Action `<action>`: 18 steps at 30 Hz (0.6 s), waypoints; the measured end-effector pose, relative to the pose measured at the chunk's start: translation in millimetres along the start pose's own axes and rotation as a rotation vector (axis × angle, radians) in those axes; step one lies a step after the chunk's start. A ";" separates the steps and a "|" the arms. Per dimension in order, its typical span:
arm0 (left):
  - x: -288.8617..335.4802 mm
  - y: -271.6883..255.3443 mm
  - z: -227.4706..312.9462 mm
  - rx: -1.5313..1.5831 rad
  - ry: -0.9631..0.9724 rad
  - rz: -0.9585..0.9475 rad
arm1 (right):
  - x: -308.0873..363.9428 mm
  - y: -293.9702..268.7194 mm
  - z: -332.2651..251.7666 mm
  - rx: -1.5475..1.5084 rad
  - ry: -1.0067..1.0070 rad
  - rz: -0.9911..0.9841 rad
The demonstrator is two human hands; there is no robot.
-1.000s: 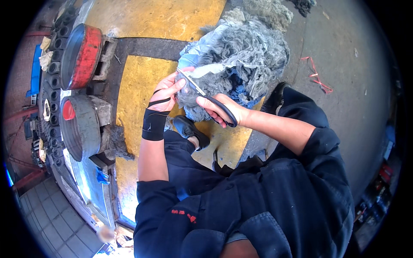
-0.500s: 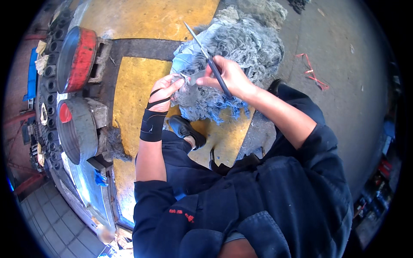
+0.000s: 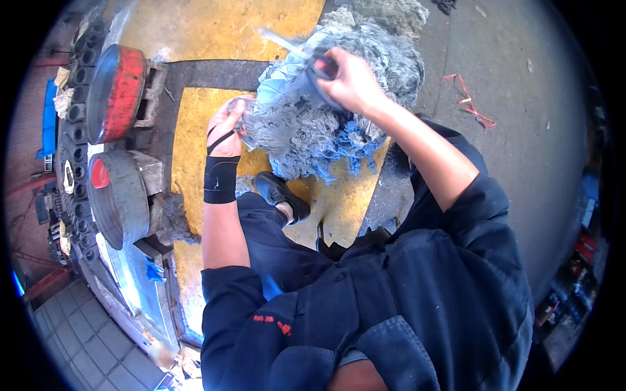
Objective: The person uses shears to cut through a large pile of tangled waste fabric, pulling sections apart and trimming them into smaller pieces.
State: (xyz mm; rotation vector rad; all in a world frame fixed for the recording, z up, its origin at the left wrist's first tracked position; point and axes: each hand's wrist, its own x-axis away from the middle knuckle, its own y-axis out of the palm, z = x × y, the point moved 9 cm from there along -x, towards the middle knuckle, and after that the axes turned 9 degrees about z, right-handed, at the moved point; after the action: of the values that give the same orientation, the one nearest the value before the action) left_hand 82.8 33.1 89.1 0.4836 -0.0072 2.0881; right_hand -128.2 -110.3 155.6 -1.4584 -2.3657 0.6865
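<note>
My left hand (image 3: pixel 227 124), with a black wrist wrap and a strap across the palm, pinches the edge of a grey stringy bundle of rags or yarn (image 3: pixel 277 124). This bundle runs into a large tangled heap of grey and pale blue shreds (image 3: pixel 375 55) in front of me. Blue frayed strands (image 3: pixel 349 150) hang on its near side. Over the heap, my right hand (image 3: pixel 352 81) is closed around the dark handles of what look like scissors (image 3: pixel 287 44). Their blade points to the far left and is smeared by motion, so its opening is unclear.
Two round drums, one red and dark (image 3: pixel 120 91) and one grey (image 3: pixel 120 199), stand at left by pallet-like blocks. Yellow plates (image 3: pixel 208 124) cover part of the floor. A red strap (image 3: pixel 469 101) lies at right. My shoe (image 3: pixel 280 195) is just below the heap.
My left hand has moved left, stretching the grey bundle out from the heap. My right hand has lifted away and farther forward with the scissors. The hands are wider apart.
</note>
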 end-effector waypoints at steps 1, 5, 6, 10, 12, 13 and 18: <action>0.4 -8.3 4.1 0.030 0.046 0.072 | -4.6 -12.7 8.1 -0.001 0.102 0.019; 10.3 -53.3 -15.3 0.226 0.094 0.247 | -17.7 -44.7 28.9 -0.240 0.084 0.037; 9.2 -61.8 -22.1 0.284 0.078 0.294 | -17.1 -46.3 36.0 -0.306 0.124 0.010; 20.3 -57.5 -2.4 0.173 0.145 0.358 | 3.2 -41.0 32.2 -0.494 0.243 -0.218; 25.8 -42.7 20.1 -0.135 0.232 0.402 | 6.4 -44.9 24.8 -0.258 0.116 -0.204; 28.4 -35.8 29.7 -0.290 0.276 0.423 | 7.4 -47.6 20.6 -0.141 0.053 -0.195; 63.8 40.2 38.3 -1.295 0.358 -0.061 | -5.5 -86.6 37.9 -0.007 0.043 0.110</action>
State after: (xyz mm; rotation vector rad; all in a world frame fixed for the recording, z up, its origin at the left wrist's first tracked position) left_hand 33.1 56.0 153.7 -0.6573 -1.0332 1.6477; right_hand -209.2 -157.4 169.3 -1.6000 -2.2724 0.6669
